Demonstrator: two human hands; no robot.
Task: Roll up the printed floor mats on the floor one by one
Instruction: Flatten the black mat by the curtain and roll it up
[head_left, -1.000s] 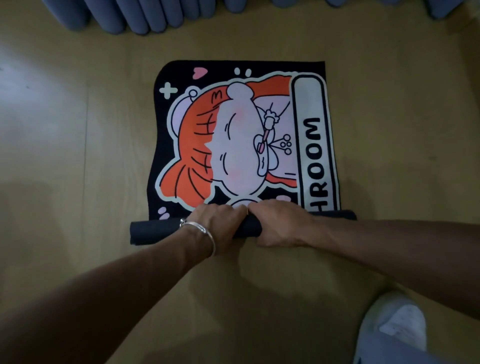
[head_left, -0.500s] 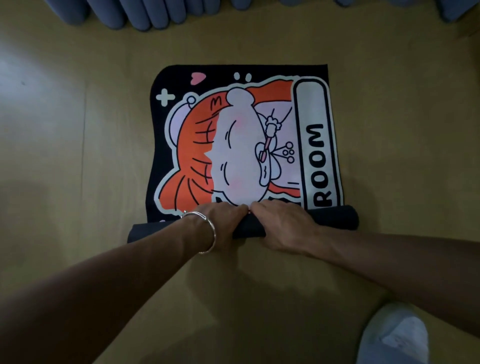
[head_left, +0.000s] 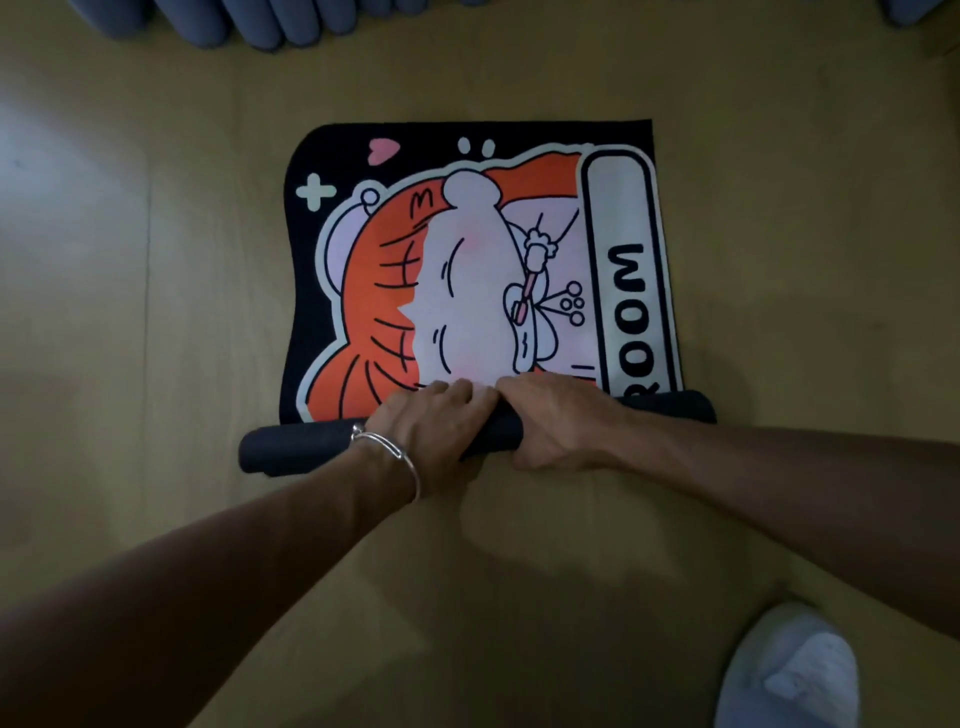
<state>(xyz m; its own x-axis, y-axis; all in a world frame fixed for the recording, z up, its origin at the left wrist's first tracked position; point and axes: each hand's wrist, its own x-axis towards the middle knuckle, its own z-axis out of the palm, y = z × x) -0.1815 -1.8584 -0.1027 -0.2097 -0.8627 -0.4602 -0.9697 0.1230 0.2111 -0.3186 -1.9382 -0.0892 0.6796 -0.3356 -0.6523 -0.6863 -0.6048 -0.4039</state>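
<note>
Both hands sit side by side on the middle of the dark roll (head_left: 306, 447), the left hand (head_left: 436, 426) with a silver bracelet (head_left: 389, 452) at the wrist, the right hand (head_left: 550, 421) touching it thumb-side; each is curled over the roll with fingers pressed down onto the printed face just beyond it. Compared with a second ago the roll has advanced up the printed floor mat (head_left: 467, 260): the lettering that read "HROOM" then now shows only "ROOM" with the R half covered, and less of the orange hair remains visible. The roll's two ends stick out past the mat's side edges, the left end further. The unrolled part lies flat on the wooden floor (head_left: 156, 312), with bare floor on both sides and beyond its far edge, up to a row of blue-grey rolled mats (head_left: 270, 23) at the top. A white shoe (head_left: 789, 670) sits at lower right.
</note>
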